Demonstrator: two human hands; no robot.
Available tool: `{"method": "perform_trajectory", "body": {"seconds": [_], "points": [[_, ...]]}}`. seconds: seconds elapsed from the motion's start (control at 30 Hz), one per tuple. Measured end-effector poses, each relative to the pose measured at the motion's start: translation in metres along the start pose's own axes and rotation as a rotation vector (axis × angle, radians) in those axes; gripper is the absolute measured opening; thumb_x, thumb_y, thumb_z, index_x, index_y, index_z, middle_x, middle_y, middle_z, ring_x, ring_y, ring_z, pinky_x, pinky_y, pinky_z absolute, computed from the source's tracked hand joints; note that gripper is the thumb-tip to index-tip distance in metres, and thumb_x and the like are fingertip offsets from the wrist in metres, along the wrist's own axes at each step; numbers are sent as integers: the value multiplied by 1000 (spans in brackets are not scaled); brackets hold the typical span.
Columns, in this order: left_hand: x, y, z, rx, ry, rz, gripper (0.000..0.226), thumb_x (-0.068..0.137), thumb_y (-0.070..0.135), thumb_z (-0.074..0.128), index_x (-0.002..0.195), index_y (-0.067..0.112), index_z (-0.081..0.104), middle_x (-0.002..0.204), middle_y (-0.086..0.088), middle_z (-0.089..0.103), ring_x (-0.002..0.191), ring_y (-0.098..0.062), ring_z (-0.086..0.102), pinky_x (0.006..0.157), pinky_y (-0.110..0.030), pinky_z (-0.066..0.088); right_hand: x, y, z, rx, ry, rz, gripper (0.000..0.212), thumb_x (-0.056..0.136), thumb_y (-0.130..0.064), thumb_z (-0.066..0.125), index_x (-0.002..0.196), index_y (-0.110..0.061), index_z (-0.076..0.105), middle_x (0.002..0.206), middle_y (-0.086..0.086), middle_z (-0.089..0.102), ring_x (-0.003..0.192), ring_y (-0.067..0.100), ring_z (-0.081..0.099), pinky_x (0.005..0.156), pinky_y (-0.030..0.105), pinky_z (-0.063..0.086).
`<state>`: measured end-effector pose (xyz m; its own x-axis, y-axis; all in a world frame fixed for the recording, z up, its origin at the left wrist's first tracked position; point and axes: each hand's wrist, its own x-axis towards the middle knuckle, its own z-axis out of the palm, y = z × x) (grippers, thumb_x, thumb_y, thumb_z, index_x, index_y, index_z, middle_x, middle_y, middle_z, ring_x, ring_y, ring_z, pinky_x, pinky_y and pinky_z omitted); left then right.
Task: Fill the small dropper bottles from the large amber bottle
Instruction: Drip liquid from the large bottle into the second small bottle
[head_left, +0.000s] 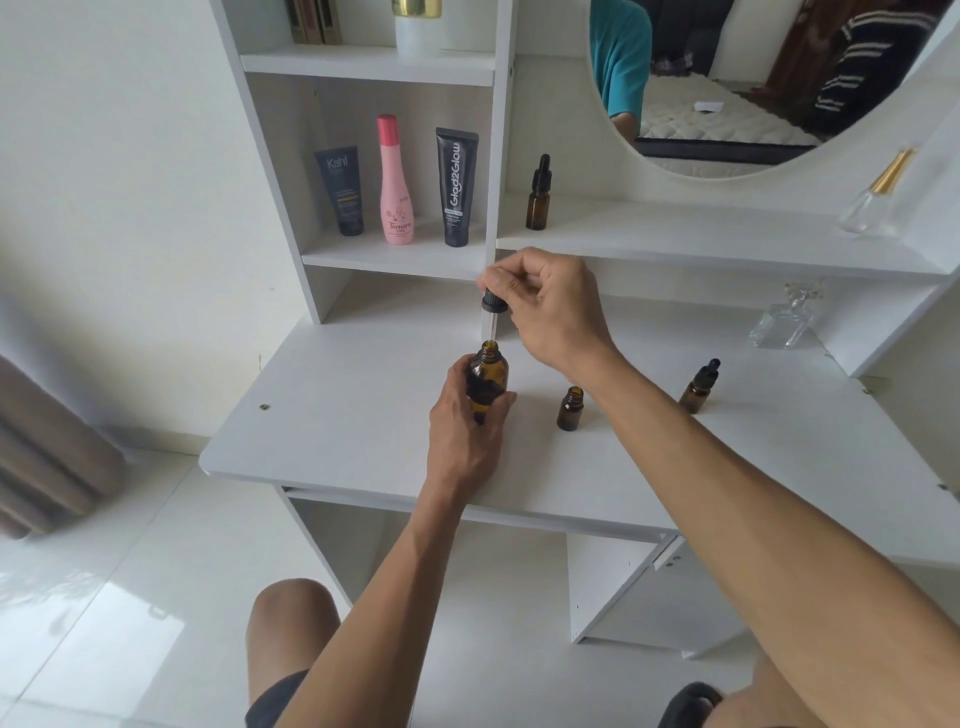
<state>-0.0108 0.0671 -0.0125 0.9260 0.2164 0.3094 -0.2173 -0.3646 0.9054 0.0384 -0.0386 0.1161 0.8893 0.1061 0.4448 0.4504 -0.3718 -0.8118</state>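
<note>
My left hand (470, 421) grips the large amber bottle (489, 376), which stands upright and uncapped on the white vanity desk (322, 415). Directly above its mouth, my right hand (550, 306) pinches a black dropper cap (491, 302) whose glass pipette points down toward the opening. A small amber bottle (570, 409) stands open just right of the large one. Another small dropper bottle (700, 388), capped, stands further right. A third capped dropper bottle (538, 195) rests on the shelf under the mirror.
Three cosmetic containers stand in the left cubby: a dark tube (340, 189), a pink bottle (396, 182) and a black tube (456, 187). Clear glass perfume bottles sit at right (784, 322) and on the upper shelf (878, 195). A round mirror (753, 78) hangs behind.
</note>
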Motion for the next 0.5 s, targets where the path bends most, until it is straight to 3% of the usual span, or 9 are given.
{"method": "perform_trajectory", "body": {"seconds": [0.2, 0.37, 0.5], "points": [[0, -1, 0, -5, -1, 2, 47, 90, 28, 69, 131, 28, 46, 103, 12, 64, 91, 2, 62, 84, -30, 55, -12, 10, 7, -10, -33, 49, 16, 92, -25, 71, 88, -9, 75, 77, 1, 76, 75, 17, 74, 77, 41, 61], [0, -1, -1, -24, -4, 14, 46, 90, 27, 69, 130, 27, 46, 101, 11, 66, 91, -5, 65, 82, -35, 56, -19, 17, 12, -69, -29, 61, 18, 92, -27, 71, 87, -10, 74, 75, -2, 75, 71, 12, 71, 73, 30, 58], [0, 0, 0, -25, -8, 11, 45, 91, 26, 69, 130, 26, 47, 98, 16, 64, 88, -2, 65, 79, -26, 55, -23, 22, 14, -106, -28, 60, 19, 92, -28, 71, 88, -10, 75, 80, -1, 76, 75, 13, 70, 70, 25, 55]]}}
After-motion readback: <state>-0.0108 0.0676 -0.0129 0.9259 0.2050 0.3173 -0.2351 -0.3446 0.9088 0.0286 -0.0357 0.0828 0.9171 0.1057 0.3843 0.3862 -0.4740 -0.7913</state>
